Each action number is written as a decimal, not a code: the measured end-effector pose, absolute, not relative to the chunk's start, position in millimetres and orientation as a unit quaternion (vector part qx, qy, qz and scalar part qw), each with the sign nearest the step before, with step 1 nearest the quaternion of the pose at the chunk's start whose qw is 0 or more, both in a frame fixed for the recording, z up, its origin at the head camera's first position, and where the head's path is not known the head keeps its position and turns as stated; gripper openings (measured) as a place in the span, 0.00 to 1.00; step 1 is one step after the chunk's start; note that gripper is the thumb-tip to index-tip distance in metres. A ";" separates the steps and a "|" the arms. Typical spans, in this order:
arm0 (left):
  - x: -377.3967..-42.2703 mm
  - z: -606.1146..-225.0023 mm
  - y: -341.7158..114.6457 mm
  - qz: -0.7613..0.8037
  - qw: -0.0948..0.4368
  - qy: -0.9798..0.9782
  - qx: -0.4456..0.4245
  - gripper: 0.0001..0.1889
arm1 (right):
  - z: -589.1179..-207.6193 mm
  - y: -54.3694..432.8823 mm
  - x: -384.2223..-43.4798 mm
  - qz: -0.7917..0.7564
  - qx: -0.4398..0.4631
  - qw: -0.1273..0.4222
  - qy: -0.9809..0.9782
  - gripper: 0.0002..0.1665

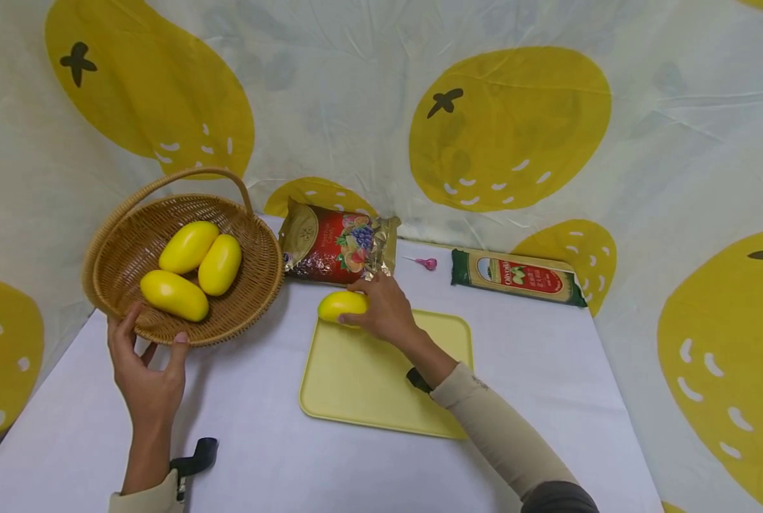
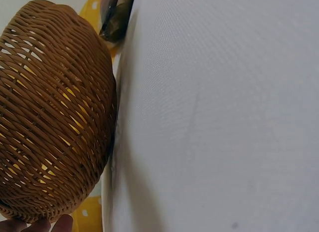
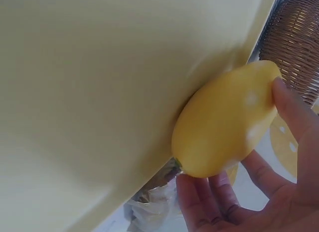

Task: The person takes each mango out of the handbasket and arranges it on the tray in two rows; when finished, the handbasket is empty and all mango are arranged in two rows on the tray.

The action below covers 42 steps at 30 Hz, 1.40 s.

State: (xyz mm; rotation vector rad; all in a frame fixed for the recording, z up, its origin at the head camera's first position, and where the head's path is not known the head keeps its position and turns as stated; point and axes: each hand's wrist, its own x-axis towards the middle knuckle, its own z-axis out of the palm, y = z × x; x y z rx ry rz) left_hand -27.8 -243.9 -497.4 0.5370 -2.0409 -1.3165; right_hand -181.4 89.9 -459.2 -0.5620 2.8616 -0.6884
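Note:
A brown wicker basket [image 1: 262, 299] with an arched handle is at the left, three yellow mangoes inside it, one mango [image 1: 174, 295] closest to the near rim. My left hand [image 1: 149, 377] grips that near rim, thumb and fingers spread along it. In the left wrist view the basket's woven side [image 2: 55, 102] fills the left, with fingertips [image 2: 42, 225] at its lower edge. My right hand [image 1: 386, 311] holds another yellow mango [image 1: 341, 306] at the far left corner of a pale yellow tray [image 1: 381, 377]. The right wrist view shows the thumb and fingers around this mango [image 3: 224, 122].
Behind the tray lies a red and gold fruit-print packet [image 1: 323, 246], right beside the basket. A small pink object [image 1: 427, 263] and a long green-ended Olivoilà package [image 1: 516, 276] lie along the back of the white table [image 1: 541, 385]. A fruit-patterned cloth [image 1: 355, 92] hangs around it.

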 end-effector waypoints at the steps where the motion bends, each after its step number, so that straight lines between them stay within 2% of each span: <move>1: -27.8 -497.4 -244.0 -0.501 0.321 -0.777 0.205 0.41 | -459.3 89.2 -181.5 -0.227 -0.185 0.072 0.954 0.37; 15: -28.8 -497.1 -245.4 -0.492 0.328 -0.780 0.203 0.40 | -456.8 83.1 -180.5 -0.194 -0.207 0.013 0.959 0.38; 29: -30.0 -499.6 -245.3 -0.493 0.326 -0.781 0.201 0.41 | -424.1 49.3 -188.4 -0.308 -0.290 -0.064 0.904 0.36; 35: -29.4 -499.7 -244.4 -0.490 0.320 -0.785 0.204 0.41 | -417.9 27.6 -192.8 -0.354 -0.331 -0.067 0.872 0.39; 42: -28.0 -496.1 -242.1 -0.490 0.319 -0.786 0.202 0.41 | -409.0 1.7 -194.9 -0.353 -0.368 -0.038 0.859 0.42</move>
